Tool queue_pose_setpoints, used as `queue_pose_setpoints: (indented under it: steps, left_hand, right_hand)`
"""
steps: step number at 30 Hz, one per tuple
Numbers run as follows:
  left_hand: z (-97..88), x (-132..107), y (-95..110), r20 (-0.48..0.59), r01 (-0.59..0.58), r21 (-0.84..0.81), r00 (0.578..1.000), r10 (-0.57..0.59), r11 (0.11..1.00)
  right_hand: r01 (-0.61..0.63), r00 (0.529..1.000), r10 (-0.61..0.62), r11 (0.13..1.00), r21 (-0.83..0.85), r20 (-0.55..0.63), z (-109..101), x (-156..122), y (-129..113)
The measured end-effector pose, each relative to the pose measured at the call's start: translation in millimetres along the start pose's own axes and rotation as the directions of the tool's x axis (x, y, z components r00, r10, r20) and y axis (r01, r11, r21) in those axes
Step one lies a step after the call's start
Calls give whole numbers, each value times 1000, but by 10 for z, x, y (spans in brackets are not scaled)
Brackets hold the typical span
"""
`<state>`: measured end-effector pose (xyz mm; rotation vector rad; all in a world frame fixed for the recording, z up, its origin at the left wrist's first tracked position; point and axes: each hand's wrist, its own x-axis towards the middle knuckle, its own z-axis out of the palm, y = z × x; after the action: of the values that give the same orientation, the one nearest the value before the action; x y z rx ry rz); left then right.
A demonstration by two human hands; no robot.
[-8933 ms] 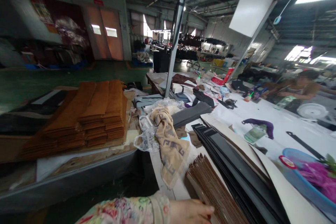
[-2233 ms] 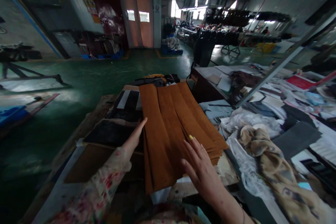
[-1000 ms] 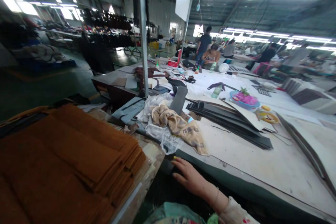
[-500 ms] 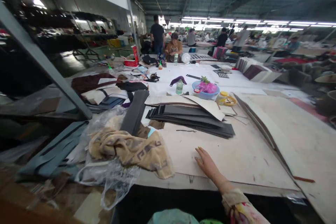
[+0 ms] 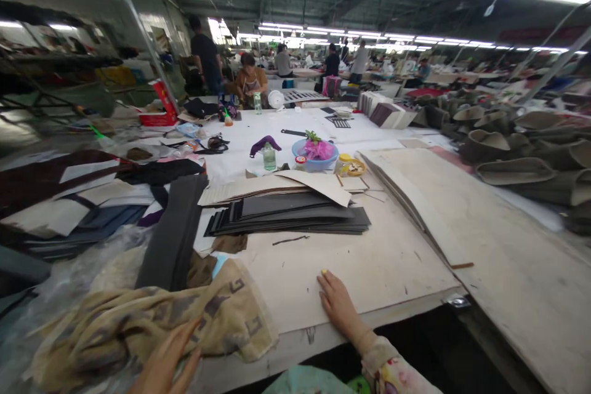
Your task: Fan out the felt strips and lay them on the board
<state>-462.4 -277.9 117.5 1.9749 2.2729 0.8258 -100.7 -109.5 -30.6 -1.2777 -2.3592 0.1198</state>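
Note:
My right hand (image 5: 336, 304) lies flat and open on the pale work board (image 5: 369, 265) near the table's front edge, holding nothing. At the bottom of the view my left hand (image 5: 167, 362), fingers stretched out, rests against a crumpled tan patterned towel (image 5: 152, 314). A stack of black sheets (image 5: 289, 215) with cream sheets (image 5: 277, 184) on top lies just beyond my right hand. A thin dark strip (image 5: 290, 239) lies on the board between them.
A grey felt strip (image 5: 173, 234) lies left of the stack. Behind stand a blue bowl with pink contents (image 5: 314, 157), a small bottle (image 5: 269, 157) and yellow tape rolls (image 5: 353, 167). Large boards (image 5: 462, 209) fill the right. People (image 5: 252, 80) work at the far end.
The view has swung right from the brown sheet stack to the white table. My right hand came to rest on the board, and my left hand entered at the towel.

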Motion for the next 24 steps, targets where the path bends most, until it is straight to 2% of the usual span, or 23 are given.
queue_pose_setpoints:
  steps: [2, 6, 8, 11, 15, 19, 21, 24]
  left_hand:
    - [348, 203, 21, 130, -109, -51, 985, 115, 993]
    - [927, 481, 213, 295, -152, -96, 940, 174, 984]
    - [1131, 559, 326, 319, -171, -126, 926, 203, 977]
    - [1362, 592, 402, 291, -215, -137, 925, 246, 967]
    - [1566, 479, 260, 211, -310, -30, 927, 309, 950]
    - [1660, 372, 64, 103, -439, 54, 896, 432, 897]
    - [1668, 367, 28, 52, -453, 96, 891, 450, 886]
    - [1644, 395, 40, -6, -472, 122, 879, 477, 873]
  right_hand:
    - [-35, 999, 35, 999, -4, -10, -10, -70, -61]
    - [-86, 996, 86, 996, 14, 13, -24, -260, -145]
    - [-114, 992, 111, 992, 47, 55, -54, -313, -154]
    - [-183, 979, 170, 976, 117, 113, -128, -299, -159]
    - [-305, 950, 279, 922, 240, 137, -193, -208, -130]
    - [-452, 890, 432, 797, 401, 144, -252, -39, 104]
    - [-501, 855, 506, 749, 433, 115, -346, 142, 287]
    - [-501, 840, 543, 758, 417, 23, -570, 585, 551]
